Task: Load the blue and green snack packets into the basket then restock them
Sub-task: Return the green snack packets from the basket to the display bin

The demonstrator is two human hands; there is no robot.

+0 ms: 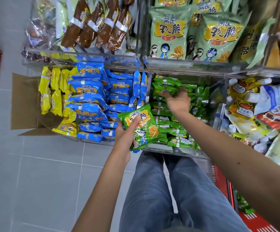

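Legs in blue jeans (169, 190) are standing nearest the camera. A red basket (259, 221) is sitting at the lower right, mostly hidden under the right forearm, with a few green packets showing inside it.

The left hand (127, 131) is gripping a green snack packet (141, 126), thumb on its face and fingers beneath, over the front edge of the clear bin.

The right hand (177, 99) is reaching deeper into the green compartment (174, 128), its fingers bending down onto a green packet in the heap (167, 88). Motion blur is hiding whether that packet is actually gripped.

The blue snack packets (92, 97) are lying piled in the compartment just beside the green one, across a clear divider, and yellow packets (52, 91) are lying in a cardboard box (25, 101) beyond them. Large green bags (169, 34) are standing on the shelf above.

Risks, as judged:
- The glossy film is likely giving the left thumb poor purchase, so the packet may slide off towards the floor.
- The reaching hand may be disturbing the loose heap and tipping green packets over the divider into the blue stock.
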